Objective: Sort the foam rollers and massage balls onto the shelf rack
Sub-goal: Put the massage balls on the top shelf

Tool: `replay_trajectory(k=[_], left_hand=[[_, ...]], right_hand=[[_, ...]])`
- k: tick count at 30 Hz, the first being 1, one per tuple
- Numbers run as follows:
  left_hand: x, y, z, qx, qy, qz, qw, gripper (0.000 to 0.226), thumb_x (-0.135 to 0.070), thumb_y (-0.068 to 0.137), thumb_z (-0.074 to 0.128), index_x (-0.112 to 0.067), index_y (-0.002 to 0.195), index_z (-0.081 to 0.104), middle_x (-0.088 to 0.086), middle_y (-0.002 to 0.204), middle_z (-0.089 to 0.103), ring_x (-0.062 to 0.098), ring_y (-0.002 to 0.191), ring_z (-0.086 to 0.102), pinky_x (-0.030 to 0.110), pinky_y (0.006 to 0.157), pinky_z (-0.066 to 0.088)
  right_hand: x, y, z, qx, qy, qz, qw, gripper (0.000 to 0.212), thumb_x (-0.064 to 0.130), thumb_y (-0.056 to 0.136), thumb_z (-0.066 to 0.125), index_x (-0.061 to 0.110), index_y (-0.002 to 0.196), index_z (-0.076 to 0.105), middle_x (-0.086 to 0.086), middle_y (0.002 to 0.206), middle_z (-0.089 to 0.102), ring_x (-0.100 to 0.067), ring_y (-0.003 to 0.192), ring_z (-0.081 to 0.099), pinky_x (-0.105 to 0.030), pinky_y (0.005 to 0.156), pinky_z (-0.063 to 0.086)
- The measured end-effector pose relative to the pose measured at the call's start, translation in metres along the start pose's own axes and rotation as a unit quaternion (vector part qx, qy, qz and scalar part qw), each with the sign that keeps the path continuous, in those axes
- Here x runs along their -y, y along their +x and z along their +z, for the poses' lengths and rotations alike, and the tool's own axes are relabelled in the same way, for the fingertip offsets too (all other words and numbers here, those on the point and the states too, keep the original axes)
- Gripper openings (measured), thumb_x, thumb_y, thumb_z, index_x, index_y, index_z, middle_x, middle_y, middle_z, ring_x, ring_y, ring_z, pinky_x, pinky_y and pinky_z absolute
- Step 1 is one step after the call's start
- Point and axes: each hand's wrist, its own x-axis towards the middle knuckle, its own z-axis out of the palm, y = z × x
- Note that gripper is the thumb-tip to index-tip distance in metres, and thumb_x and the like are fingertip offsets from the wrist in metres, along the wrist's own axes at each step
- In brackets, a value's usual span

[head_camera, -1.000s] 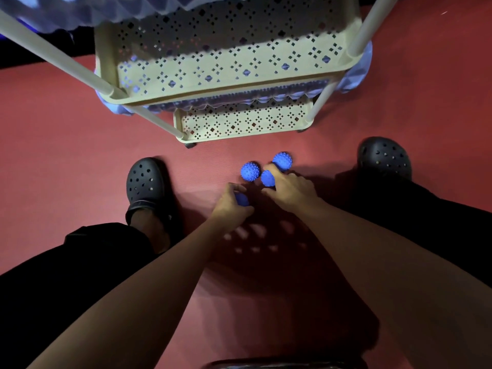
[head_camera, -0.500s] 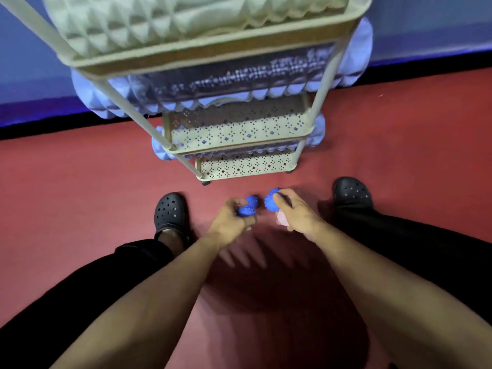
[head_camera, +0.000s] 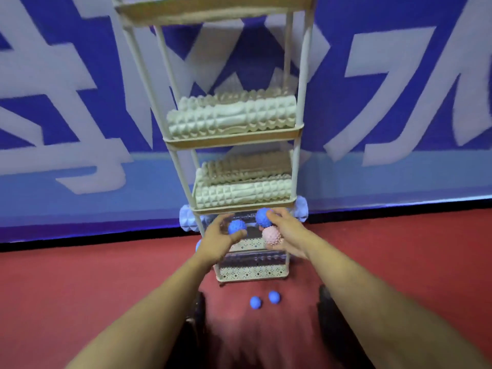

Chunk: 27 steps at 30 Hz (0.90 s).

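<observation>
A tall cream shelf rack [head_camera: 299, 107] stands against the blue wall. Pale ridged foam rollers [head_camera: 231, 117] lie on an upper tier and more [head_camera: 243, 193] on the tier below. A bluish roller [head_camera: 187, 218] sticks out of a lower tier on both sides. My left hand [head_camera: 217, 239] grips a blue spiky massage ball [head_camera: 237, 226] in front of the lower tiers. My right hand [head_camera: 286, 231] holds a blue spiky ball [head_camera: 262, 217] and a pink spiky ball [head_camera: 271, 234]. Two blue balls [head_camera: 255, 302] [head_camera: 274, 297] lie on the red floor below the rack.
The red floor [head_camera: 93, 275] spreads to both sides of the rack. A blue wall banner with large pale lettering [head_camera: 66, 115] rises behind it. My dark shoes [head_camera: 328, 307] stand either side of the loose balls.
Both hands have lifted off the floor with balls and risen to the rack's lower tiers. My view has tilted up, showing the upper shelves and the wall.
</observation>
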Motion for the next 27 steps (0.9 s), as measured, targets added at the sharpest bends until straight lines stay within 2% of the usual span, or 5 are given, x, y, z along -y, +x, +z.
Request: replay_trajectory(k=[2,7,18,23,27], left_hand=[[-0.040,-0.008,-0.015,-0.024,0.001,0.038,0.999,0.052,-0.017,0.082,0.082,-0.018,0.126,0.055,-0.003,0.108,0.061,0.005,0.087,0.063,0.015,0.076,0.055],[-0.124,-0.024,-0.052,-0.042,0.005,0.118,0.992,0.059,-0.037,0.076,0.085,-0.022,0.127,0.058,0.000,0.120,0.062,0.019,0.104,0.067,0.042,0.091,0.057],[-0.260,-0.063,-0.115,-0.111,0.001,0.224,0.968,0.036,-0.040,0.090,0.071,-0.019,0.119,0.063,-0.003,0.108,0.069,0.010,0.090,0.069,0.037,0.075,0.060],[-0.308,-0.060,-0.143,-0.145,0.018,0.256,0.955,0.037,-0.036,0.091,0.070,-0.016,0.122,0.062,0.002,0.110,0.068,0.013,0.090,0.068,0.031,0.071,0.061],[-0.342,-0.047,-0.164,-0.160,0.059,0.279,0.945,0.044,-0.040,0.092,0.068,-0.020,0.130,0.058,0.000,0.119,0.067,0.014,0.100,0.067,0.036,0.086,0.059]], right_hand=[[0.041,-0.019,0.012,0.002,-0.012,-0.031,0.999,0.014,0.034,0.102,0.053,0.030,0.115,0.050,-0.013,0.133,0.055,-0.028,0.104,0.061,-0.042,0.068,0.057],[0.125,-0.062,0.036,0.015,-0.067,-0.129,0.989,0.018,0.031,0.104,0.045,0.040,0.117,0.054,-0.004,0.138,0.049,-0.026,0.117,0.055,-0.040,0.069,0.056],[0.264,-0.138,0.081,-0.015,-0.173,-0.282,0.943,0.028,0.025,0.105,0.039,0.029,0.128,0.054,-0.014,0.124,0.057,-0.016,0.079,0.056,-0.030,0.064,0.048],[0.326,-0.158,0.086,-0.037,-0.241,-0.335,0.910,0.023,0.032,0.102,0.043,0.034,0.120,0.057,-0.010,0.118,0.062,-0.025,0.090,0.059,-0.039,0.077,0.049],[0.368,-0.161,0.087,-0.042,-0.300,-0.344,0.888,0.023,0.033,0.102,0.040,0.032,0.121,0.053,-0.012,0.085,0.055,-0.017,0.055,0.041,-0.022,0.048,0.033]])
